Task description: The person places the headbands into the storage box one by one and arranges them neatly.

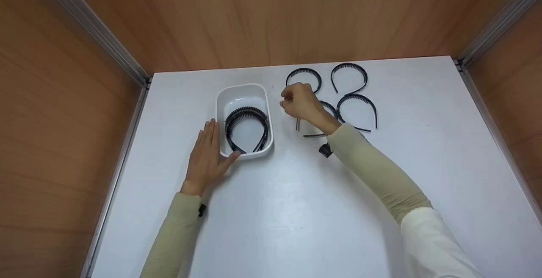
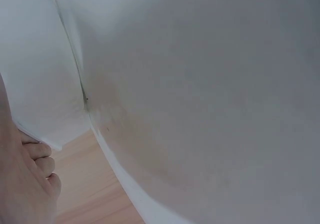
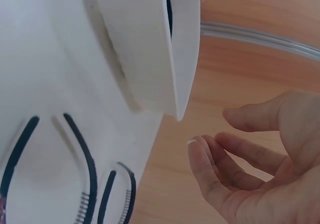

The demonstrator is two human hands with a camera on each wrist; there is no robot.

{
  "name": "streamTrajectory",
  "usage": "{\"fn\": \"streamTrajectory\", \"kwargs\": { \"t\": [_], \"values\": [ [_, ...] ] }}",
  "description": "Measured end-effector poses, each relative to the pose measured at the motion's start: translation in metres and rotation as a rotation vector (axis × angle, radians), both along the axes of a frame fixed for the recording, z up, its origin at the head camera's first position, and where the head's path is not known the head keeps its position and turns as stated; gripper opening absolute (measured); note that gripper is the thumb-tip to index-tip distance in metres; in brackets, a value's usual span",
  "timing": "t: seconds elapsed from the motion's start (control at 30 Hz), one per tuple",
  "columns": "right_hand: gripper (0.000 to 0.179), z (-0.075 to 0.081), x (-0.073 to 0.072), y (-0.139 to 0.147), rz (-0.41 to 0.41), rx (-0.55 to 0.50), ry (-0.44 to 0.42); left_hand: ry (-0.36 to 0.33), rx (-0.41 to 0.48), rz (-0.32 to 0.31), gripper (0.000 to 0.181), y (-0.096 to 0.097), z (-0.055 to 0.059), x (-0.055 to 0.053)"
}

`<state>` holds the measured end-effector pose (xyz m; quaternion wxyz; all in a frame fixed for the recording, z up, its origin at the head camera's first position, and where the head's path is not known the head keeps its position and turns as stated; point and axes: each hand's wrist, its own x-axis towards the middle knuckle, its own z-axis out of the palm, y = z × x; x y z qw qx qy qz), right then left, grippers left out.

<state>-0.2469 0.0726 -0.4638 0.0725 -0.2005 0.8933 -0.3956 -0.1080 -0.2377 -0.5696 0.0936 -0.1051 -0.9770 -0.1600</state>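
A white plastic box [image 1: 271, 121] stands on the table, with several black toothed headbands [image 1: 247, 110] nested at its near end. My left hand [image 1: 205, 159] rests along the box's left side, fingers straight and thumb at the near rim. To the right of the box, my right hand [image 1: 302, 103] is above the table, beside loose headbands and partly covering them. In the right wrist view, that hand [image 3: 260, 169] has bent fingers and a thumb apart from them, with nothing between. The left wrist view shows part of my left hand [image 2: 25, 179] beside the box wall.
Several loose black headbands lie right of the box, including one at the back right [image 1: 349, 65] and one nearer [image 1: 374, 112]. Wooden panels [image 1: 271, 19] surround the white table [image 1: 275, 218] at the back and both sides.
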Motion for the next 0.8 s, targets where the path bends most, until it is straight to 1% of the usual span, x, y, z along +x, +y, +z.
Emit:
{"fn": "streamTrajectory", "kwargs": {
  "t": [0.1,0.23,0.4,0.57,0.8],
  "values": [
    [0.027,0.002,-0.004,0.01,-0.011,0.007,0.005,0.016,0.013,-0.001,0.11,0.0,-0.002,-0.001],
    [0.028,0.004,-0.008,0.026,-0.03,0.007,0.016,0.018,0.011,-0.005,0.11,-0.001,-0.003,-0.001],
    [0.028,0.006,-0.013,0.046,-0.057,0.023,0.047,-0.009,-0.002,-0.001,0.109,-0.001,-0.001,-0.001],
    [0.03,0.009,-0.018,0.064,-0.078,0.008,0.065,-0.03,-0.016,0.004,0.108,-0.001,0.0,-0.001],
    [0.027,0.009,-0.024,0.089,-0.115,0.001,0.109,-0.028,-0.016,0.002,0.109,-0.001,0.0,-0.002]
  ]
}}
